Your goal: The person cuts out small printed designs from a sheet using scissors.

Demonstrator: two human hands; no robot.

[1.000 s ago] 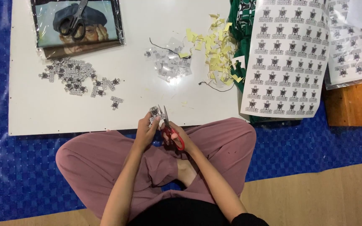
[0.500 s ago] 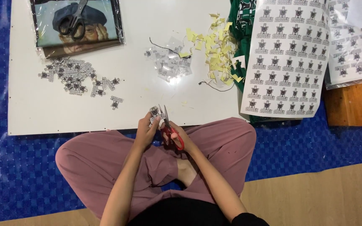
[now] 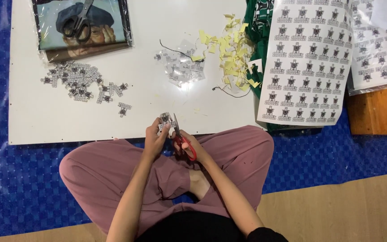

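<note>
Much of the floor is covered by a blue checked sheet (image 3: 19, 179), on which a white bench (image 3: 113, 121) is laid flat, and behind its near edge crossed legs in pink trousers (image 3: 108, 170) are seen from above. Two large sheets of uncut black-and-white stickers (image 3: 305, 62) are spread over the bench's right end, with green cloth (image 3: 258, 27) showing beneath them and a brown wooden block (image 3: 375, 112) just beside them on the blue sheet. At the far left of the bench a bagged picture (image 3: 86, 31) is laid, and a pair of dark scissors (image 3: 79, 20) is rested on top of it. A heap of yellow paper scraps (image 3: 231, 49) is gathered near the middle, a small pile of clear offcuts (image 3: 180, 67) is left beside it, and a scatter of cut-out stickers (image 3: 79, 80) is spread below the picture (one or two lie apart from the rest). Over the near edge of the bench, the left hand (image 3: 155, 136) is closed in a narrow grip on a small sticker piece (image 3: 164, 120), held up just above the lap. The right hand (image 3: 191, 145) is wrapped around red-handled scissors (image 3: 181, 136), whose blades are set against the sticker piece; whether they are parted cannot be told.
</note>
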